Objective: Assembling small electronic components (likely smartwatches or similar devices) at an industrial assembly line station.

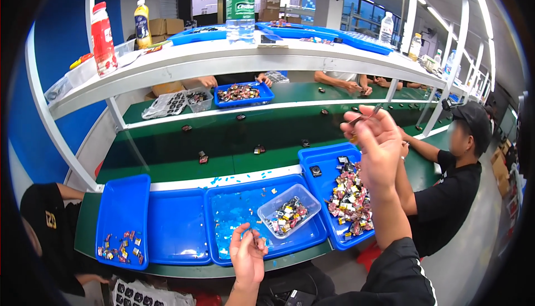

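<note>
My right hand (379,147) is raised over the green belt, its fingers closed around a thin dark piece (362,119) whose kind I cannot make out. Lower down, my left hand (248,256) is at the front edge of a blue tray (223,233), fingers curled in a pinch. Something small and dark shows between them, too small to name. Beside that hand, a clear plastic tub (312,208) in the tray holds many small electronic parts in black, yellow and reddish colours. Small blue scraps (237,217) litter the tray floor.
At right, a blue tray (313,188) holds piled parts. Two more blue trays (122,200) (178,222) stand left. Small parts (203,157) lie along the green belt (223,139). A white shelf (251,58) with bottles spans above. Co-workers sit right, left and opposite.
</note>
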Action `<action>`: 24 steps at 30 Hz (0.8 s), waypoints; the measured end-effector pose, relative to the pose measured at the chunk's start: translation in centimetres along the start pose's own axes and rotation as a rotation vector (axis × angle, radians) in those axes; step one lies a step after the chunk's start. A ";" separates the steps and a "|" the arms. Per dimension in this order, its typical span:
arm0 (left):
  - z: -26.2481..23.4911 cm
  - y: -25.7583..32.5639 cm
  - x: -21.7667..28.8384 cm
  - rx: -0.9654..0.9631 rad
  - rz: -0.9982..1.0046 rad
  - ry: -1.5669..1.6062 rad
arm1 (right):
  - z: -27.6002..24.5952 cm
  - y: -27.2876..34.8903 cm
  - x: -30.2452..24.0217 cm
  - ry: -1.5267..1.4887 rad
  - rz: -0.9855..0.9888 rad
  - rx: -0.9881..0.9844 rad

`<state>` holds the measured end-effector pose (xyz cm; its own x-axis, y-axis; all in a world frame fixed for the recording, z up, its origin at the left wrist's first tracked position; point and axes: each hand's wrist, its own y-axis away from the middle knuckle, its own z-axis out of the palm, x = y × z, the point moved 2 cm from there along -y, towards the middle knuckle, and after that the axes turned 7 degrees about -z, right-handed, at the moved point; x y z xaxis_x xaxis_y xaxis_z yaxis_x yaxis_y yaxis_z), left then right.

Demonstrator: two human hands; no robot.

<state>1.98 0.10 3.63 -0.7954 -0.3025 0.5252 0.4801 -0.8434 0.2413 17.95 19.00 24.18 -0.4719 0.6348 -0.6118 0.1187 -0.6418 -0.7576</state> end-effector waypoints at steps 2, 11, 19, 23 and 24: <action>-0.3 0.0 0.0 0.024 -0.015 0.042 | 0.4 -1.8 -1.0 0.085 -0.185 0.020; 0.8 -0.8 -0.2 -0.084 -0.153 0.240 | -1.5 -23.9 6.4 1.195 -0.450 -0.347; 2.2 0.5 4.4 -0.242 0.004 0.350 | 6.5 1.1 4.6 0.542 0.046 -0.697; 3.2 0.8 4.7 -0.317 0.075 0.374 | 6.6 13.6 5.1 0.222 0.616 -0.770; 3.4 0.9 4.7 -0.330 0.087 0.367 | 6.5 14.8 5.2 0.230 0.627 -0.756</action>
<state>-0.03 -0.61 9.04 -0.8639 -0.4638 0.1962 0.4546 -0.8859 -0.0926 11.55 10.07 11.27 0.0360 0.3948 -0.9180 0.8483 -0.4977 -0.1808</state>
